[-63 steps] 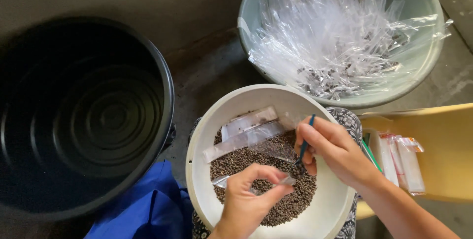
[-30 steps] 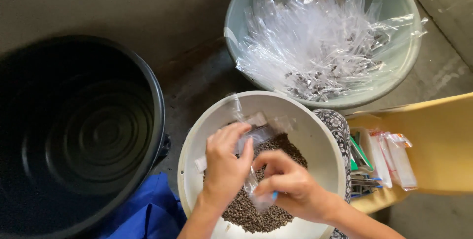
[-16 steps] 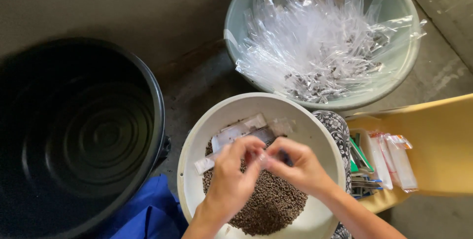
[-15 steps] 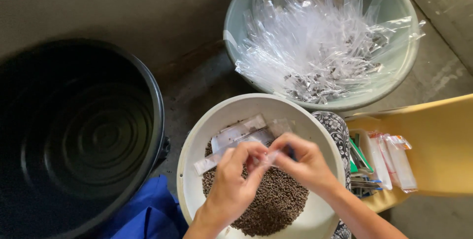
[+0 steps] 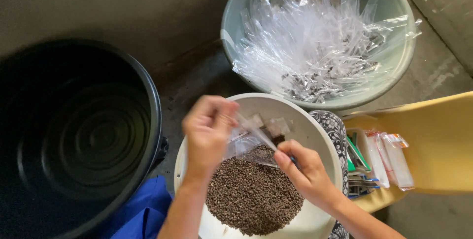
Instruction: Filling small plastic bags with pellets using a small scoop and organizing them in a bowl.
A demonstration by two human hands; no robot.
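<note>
Both hands work over the white bowl (image 5: 315,135), which holds a heap of small dark brown seeds (image 5: 251,194). The left hand (image 5: 207,130) pinches one upper corner of a small clear plastic bag (image 5: 249,140), its grip closed on the film. The right hand (image 5: 300,167) pinches the opposite edge, and something thin and blue shows between its fingers; what it is cannot be told. The bag hangs stretched between the two hands just above the seeds, and a few seeds seem to lie in its lower part.

The main risk is a spill. The film is thin and slippery, held only by fingertips; if either pinch slackens, the bag could sag and tip its seeds out. Over the white bowl that costs little, but a drift toward the bowl's rim could send seeds to the floor.

Beyond the white bowl stands a grey-green basin (image 5: 394,17) heaped with clear bags (image 5: 320,42). Left of the white bowl stands a black tub (image 5: 148,101). Right of it, a yellow tray (image 5: 438,140) carries small packets (image 5: 389,158).
</note>
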